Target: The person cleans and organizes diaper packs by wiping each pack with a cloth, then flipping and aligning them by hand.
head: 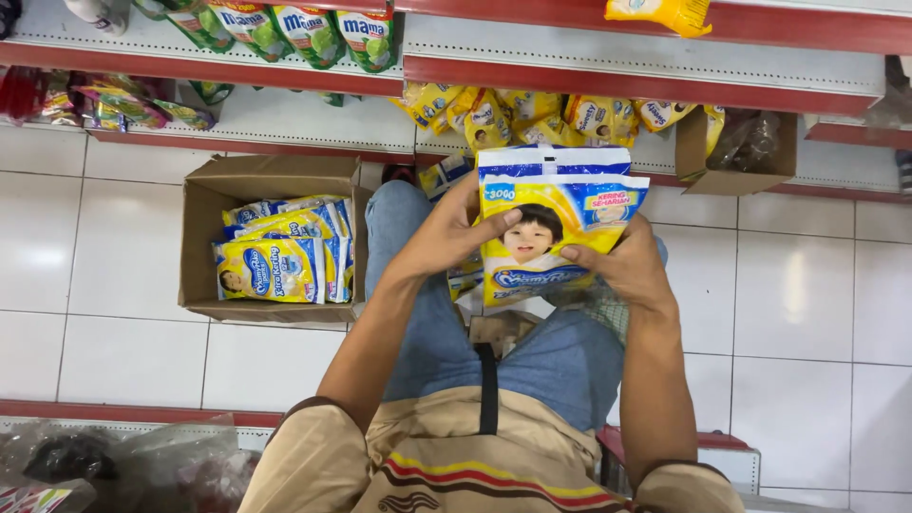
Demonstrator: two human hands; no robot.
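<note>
**Both hands on the yellow pack, shelf straight ahead**

While the person crouches on the white tiled floor [114, 256], both hands are clamped on one yellow-and-blue diaper pack [551, 223], held up over the knees in blue jeans [427, 313]. The left hand [446, 233] grips the pack's left edge, thumb laid across the front, fingers curled behind. The right hand [622, 266] closes on the lower right corner, thumb on the front face. Neither hand is open; each has a firm pinch on the same pack.

The pack stands upright in the grip, its long axis running away from the body toward the far shelf. It sits squarely between the hands, so neither is nearer; they share it evenly.

Straight beyond it, on the low shelf [636, 81] with its red edge, a row of like yellow packs [518, 114] is stacked, just past the held pack's top edge. To the left, on the floor beside the left knee, an open cardboard box [199, 228] holds more of the same packs [275, 261] lying flat. At far right, a smaller brown box [693, 152] stands against the shelf. Green pouches [313, 28] hang on the upper tier, far left. Nothing stands between the held pack and the shelf row.
</note>
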